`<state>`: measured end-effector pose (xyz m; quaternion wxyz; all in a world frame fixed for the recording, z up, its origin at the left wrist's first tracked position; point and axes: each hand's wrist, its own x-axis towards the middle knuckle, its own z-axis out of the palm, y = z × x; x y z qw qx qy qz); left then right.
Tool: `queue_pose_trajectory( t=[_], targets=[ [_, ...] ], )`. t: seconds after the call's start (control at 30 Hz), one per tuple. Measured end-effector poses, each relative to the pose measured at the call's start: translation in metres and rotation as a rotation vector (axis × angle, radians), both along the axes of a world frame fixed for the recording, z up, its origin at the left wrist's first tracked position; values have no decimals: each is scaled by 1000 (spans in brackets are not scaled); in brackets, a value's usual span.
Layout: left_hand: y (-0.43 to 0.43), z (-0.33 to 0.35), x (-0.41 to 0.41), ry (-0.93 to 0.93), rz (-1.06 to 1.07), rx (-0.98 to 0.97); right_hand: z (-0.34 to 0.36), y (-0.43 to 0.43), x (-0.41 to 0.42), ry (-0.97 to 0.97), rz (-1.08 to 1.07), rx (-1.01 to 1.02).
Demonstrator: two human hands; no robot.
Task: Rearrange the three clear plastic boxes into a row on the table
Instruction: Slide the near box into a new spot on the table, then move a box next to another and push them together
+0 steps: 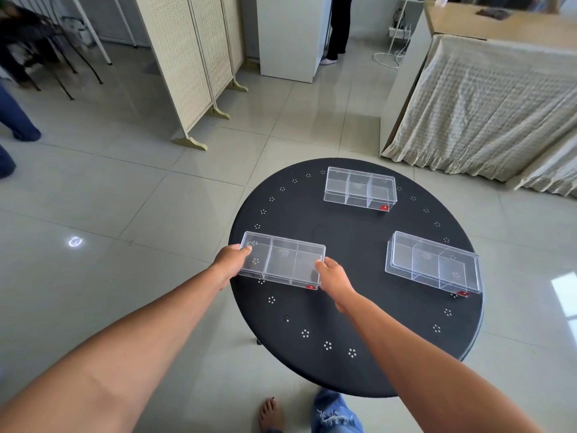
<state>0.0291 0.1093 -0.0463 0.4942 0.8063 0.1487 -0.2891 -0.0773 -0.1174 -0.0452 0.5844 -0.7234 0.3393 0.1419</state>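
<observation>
At the table's [359, 307] left edge, both hands grip the left box [282, 264] by its short ends. Left hand [232, 260]: fingers curled over the left end, thumb on the lid corner. Right hand [334, 276]: fingers pressed together against the right end, thumb on top. Whether this box rests on the table cannot be determined. Near the right edge, well apart, sits the right box [432, 264]. Near the far edge sits the far box [360, 189]. All three are three-compartment units.

Tiled home room: folding screen [190, 67], cloth-draped counter [499, 98]
</observation>
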Motion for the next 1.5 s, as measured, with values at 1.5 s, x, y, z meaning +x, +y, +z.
queue_pose_trajectory(
  t=[1.5],
  targets=[
    [-327,27,-56,134,-596,-141,19,-270,-100,86,-652,-296]
  ],
)
